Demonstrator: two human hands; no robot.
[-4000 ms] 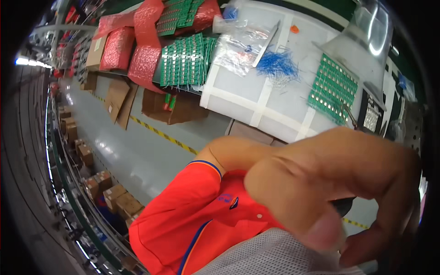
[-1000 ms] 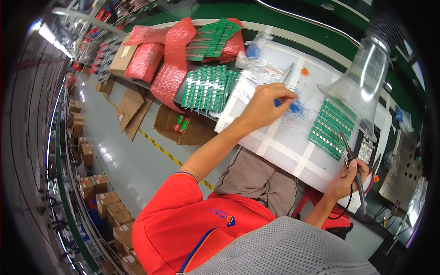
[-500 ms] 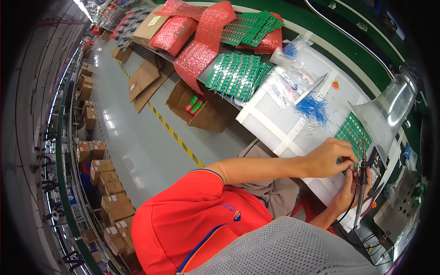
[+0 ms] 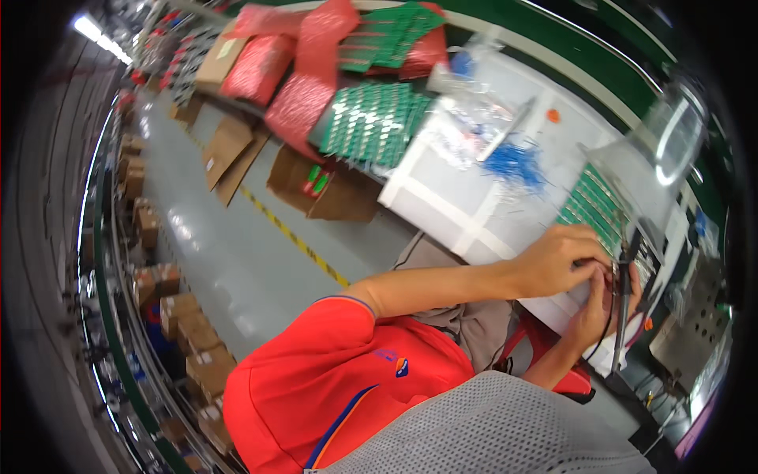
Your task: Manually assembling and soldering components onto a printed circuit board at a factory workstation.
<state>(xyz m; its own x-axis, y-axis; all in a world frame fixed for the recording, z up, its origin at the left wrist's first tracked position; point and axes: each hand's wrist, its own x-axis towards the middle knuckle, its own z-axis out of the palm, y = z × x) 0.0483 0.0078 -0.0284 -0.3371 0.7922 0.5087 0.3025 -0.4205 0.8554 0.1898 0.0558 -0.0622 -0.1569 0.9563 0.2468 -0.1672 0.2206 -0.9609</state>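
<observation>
A cardboard box holds red and green items. The right hand grips a soldering iron; the left hand has curled fingers, contents hidden.

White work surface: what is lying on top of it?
Blue wires, clear plastic bags, a slim metal tool, an orange piece and a green circuit board. The left hand covers the board's near edge; what lies beneath is hidden.

An electronics assembly workshop is indicated by stacked green circuit boards, a corded soldering iron, a clear hood, cartons and yellow-and-black floor tape.
</observation>
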